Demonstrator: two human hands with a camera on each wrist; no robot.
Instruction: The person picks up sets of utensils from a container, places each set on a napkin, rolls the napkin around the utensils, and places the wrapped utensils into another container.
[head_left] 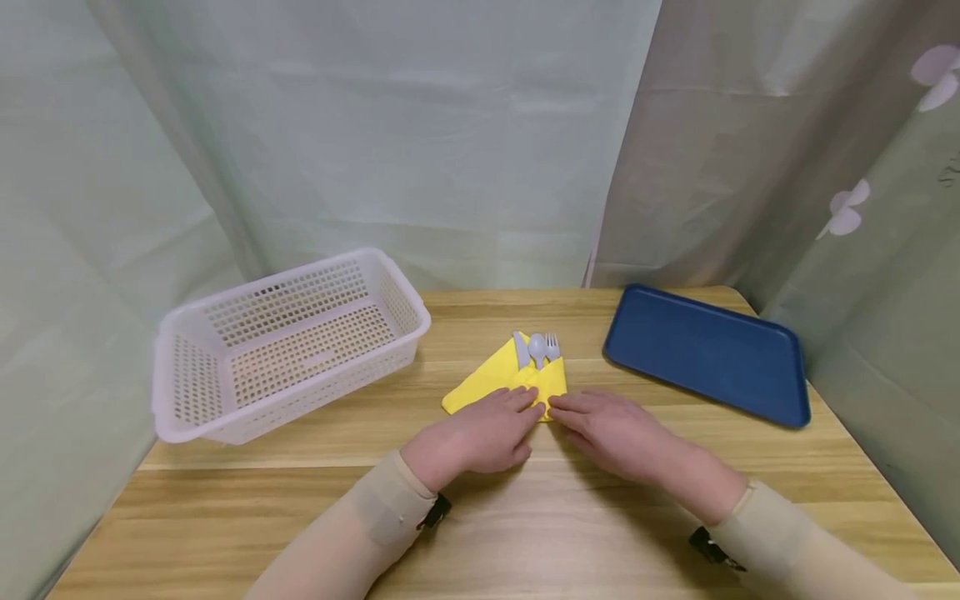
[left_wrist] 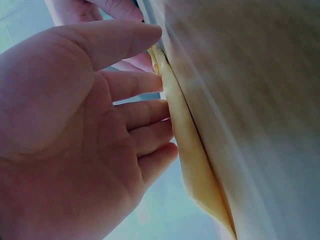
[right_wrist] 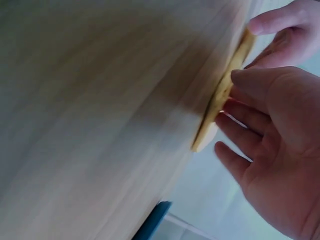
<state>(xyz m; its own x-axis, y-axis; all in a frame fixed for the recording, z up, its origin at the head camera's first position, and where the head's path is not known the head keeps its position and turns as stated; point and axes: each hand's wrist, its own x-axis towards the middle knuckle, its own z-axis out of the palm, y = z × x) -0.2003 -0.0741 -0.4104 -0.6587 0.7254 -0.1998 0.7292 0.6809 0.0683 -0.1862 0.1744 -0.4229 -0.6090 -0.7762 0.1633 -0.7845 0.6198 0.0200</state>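
Note:
A folded yellow napkin lies on the wooden table, one side spreading out to a point at the left. From its fold stick out the tops of a grey knife, a spoon and a fork; their lower parts are hidden in the cloth. My left hand rests its extended fingers on the napkin's lower part. Beside it, my right hand touches the lower right corner with its fingertips. In the left wrist view, straight fingers press against the napkin's top.
To the left stands a white perforated plastic basket with nothing in it. A dark blue rectangular tray lies at the back right of the table. Pale curtains hang behind and along the sides.

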